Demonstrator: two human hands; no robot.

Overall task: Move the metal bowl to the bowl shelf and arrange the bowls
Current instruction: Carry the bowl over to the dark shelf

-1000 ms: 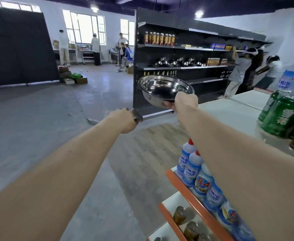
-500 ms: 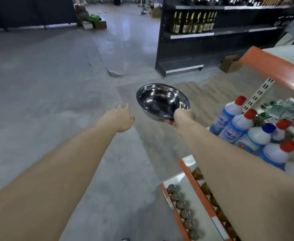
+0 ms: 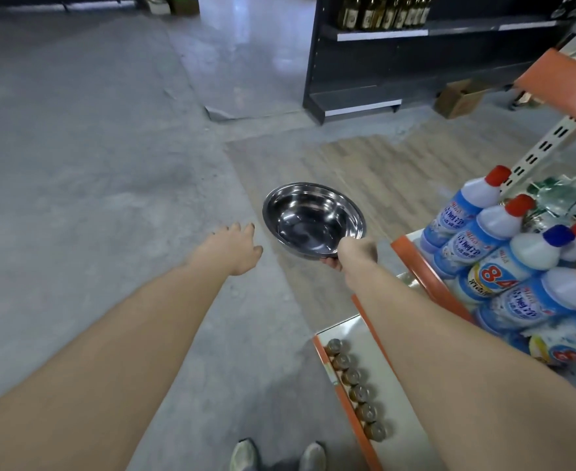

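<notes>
1. My right hand (image 3: 356, 251) is closed on the near rim of the metal bowl (image 3: 314, 219), thumb on top and fingers curled underneath. I judge this pinch was chosen so the bowl rides level, mouth up, out in front of me while I walk.
2. The bowl is in the air above the floor (image 3: 92, 164), over the seam between grey concrete and wood-look flooring. It touches nothing but my right hand and holds nothing; I see only reflections inside.
3. My left hand (image 3: 232, 248) is open and empty, fingers loosely spread, just beside the bowl's left edge but not touching it. I read it as a spare hand kept close to steady the bowl if needed.
4. To my right stands an orange-edged rack (image 3: 426, 270). One tier is packed with white bottles (image 3: 490, 232) with blue labels and red or blue caps. The tier below carries a row of cans (image 3: 354, 385) along its front lip.
5. Ahead is a dark shelving unit (image 3: 382, 69). The shelf I can see holds a row of amber bottles (image 3: 382, 11). No bowls show on the part in frame, so I cannot tell where the bowl shelf sits.
6. My judgement: the carry is under way, and the placing and arranging are not yet done.
7. My shoes (image 3: 276, 455) show at the bottom edge, pointing ahead.
</notes>
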